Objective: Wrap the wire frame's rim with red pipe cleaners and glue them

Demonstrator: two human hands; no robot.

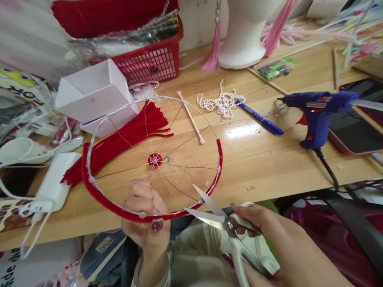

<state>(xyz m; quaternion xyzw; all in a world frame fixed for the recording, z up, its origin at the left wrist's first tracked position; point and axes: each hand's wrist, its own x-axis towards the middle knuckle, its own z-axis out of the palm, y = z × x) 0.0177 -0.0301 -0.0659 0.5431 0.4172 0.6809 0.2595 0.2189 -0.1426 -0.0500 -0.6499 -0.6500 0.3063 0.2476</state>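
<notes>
My left hand (146, 215) is closed on the near rim of a wire hoop (220, 171), thumb on the front. Thin spokes run from the hoop to a small red centre (155, 160). Red fuzzy strip (107, 206) covers the lower part of the rim, with whitish glue along it; the upper rim is bare. My right hand (269, 239) grips scissors (229, 225) by the handles. Their blades stand apart, tips close to the lower right of the rim; whether they touch it I cannot tell.
Behind the hoop lie red pipe cleaners (125, 139), a white box (95, 95) and a double-ended stick (191, 117). Farther right are white beads (223, 99), a blue marker (259, 117) and a blue glue gun (320, 111) with its red light on. A red basket (149, 59) stands behind.
</notes>
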